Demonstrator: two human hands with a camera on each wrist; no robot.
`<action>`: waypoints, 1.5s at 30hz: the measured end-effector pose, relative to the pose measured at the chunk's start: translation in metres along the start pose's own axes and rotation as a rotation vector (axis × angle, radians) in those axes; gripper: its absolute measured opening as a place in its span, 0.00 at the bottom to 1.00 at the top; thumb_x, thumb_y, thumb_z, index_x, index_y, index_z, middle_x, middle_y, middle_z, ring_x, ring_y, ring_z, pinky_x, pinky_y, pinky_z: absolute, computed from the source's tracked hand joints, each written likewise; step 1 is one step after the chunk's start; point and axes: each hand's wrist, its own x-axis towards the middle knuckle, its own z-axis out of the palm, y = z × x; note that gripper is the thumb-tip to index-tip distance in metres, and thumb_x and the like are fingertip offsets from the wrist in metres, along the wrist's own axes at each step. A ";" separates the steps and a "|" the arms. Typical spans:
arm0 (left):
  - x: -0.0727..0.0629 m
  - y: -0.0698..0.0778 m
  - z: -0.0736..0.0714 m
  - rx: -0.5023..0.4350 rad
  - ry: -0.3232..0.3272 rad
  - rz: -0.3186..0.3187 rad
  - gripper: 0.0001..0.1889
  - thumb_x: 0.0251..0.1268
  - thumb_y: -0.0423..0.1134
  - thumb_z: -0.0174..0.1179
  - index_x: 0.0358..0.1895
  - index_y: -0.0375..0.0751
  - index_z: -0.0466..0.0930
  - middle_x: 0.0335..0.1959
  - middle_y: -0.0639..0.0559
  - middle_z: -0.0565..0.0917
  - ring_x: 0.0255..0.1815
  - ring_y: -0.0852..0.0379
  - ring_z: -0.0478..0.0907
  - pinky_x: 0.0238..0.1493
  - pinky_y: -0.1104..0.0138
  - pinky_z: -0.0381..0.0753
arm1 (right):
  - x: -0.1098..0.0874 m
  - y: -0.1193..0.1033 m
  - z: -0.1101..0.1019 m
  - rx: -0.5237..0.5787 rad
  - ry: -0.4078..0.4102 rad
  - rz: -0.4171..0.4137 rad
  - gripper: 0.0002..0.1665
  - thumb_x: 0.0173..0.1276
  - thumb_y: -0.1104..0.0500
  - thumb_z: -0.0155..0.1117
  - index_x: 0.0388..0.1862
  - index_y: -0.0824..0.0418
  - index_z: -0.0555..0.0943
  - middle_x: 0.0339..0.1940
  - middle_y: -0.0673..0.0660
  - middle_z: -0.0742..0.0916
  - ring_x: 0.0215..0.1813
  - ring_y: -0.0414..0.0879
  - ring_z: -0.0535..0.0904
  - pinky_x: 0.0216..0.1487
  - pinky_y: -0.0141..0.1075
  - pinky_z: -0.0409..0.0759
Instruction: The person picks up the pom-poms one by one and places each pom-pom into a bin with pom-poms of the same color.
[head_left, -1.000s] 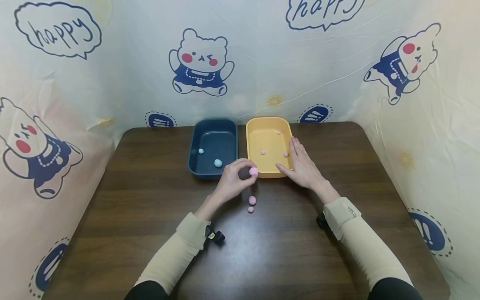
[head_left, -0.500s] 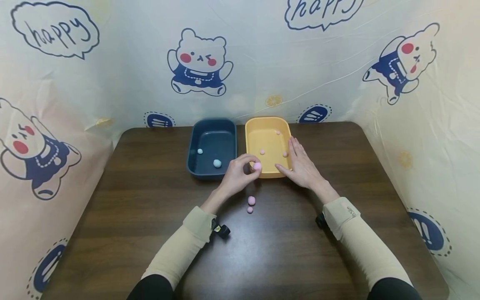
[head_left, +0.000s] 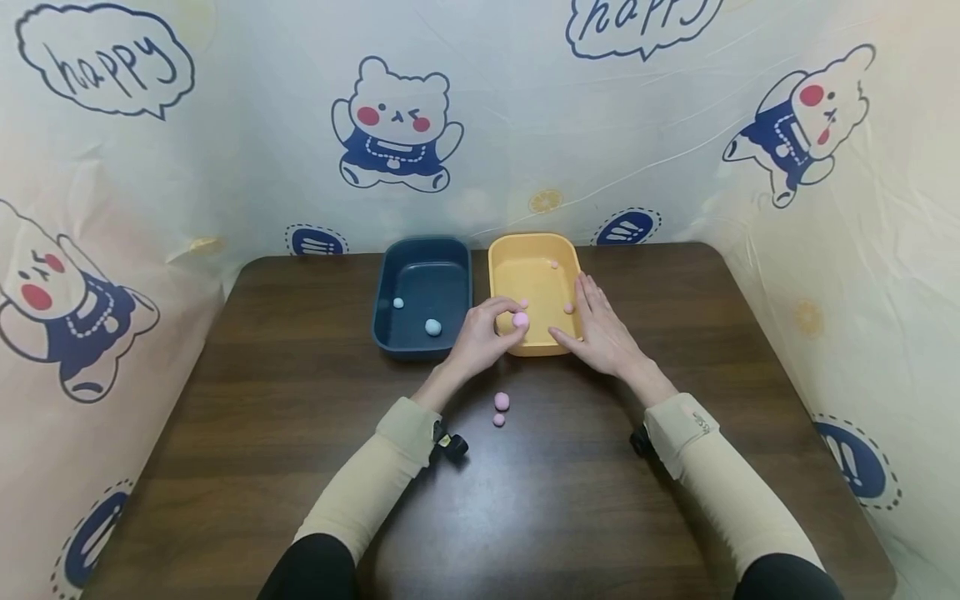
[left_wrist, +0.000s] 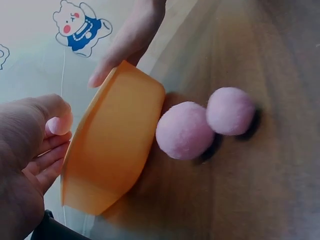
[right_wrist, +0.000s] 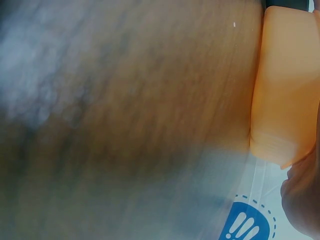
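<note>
Between thumb and forefinger, my left hand [head_left: 480,340] pinches a pink pom-pom [head_left: 521,319] over the near left part of the yellow tray [head_left: 536,343]. In the left wrist view that pom-pom [left_wrist: 60,124] shows beside the tray's rim. My right hand [head_left: 609,337] rests with straight fingers along the tray's right side, its thumb at the near edge. Several small pink pom-poms, one of them at the far end [head_left: 554,264], lie inside the tray. Two more pink pom-poms, a larger one [head_left: 502,402] and a smaller one [head_left: 498,420], sit on the table in front.
Left of the yellow tray stands a dark blue tray [head_left: 422,349] with two light blue pom-poms, the larger [head_left: 432,327] nearer me. Both trays are at the back of the brown wooden table [head_left: 300,400]. A printed cloth [head_left: 510,125] hangs behind and at the sides.
My left hand has moved right and away from me with the pink pom-pom, from the near edge of the yellow tray to over it. The right hand stays in place.
</note>
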 end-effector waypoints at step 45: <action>0.057 -0.008 0.026 0.223 -0.090 -0.127 0.16 0.77 0.40 0.71 0.61 0.37 0.87 0.59 0.42 0.88 0.59 0.46 0.82 0.66 0.54 0.86 | 0.000 0.001 0.000 0.001 -0.013 0.010 0.68 0.80 0.23 0.50 0.92 0.64 0.33 0.95 0.64 0.40 0.96 0.59 0.36 0.95 0.58 0.45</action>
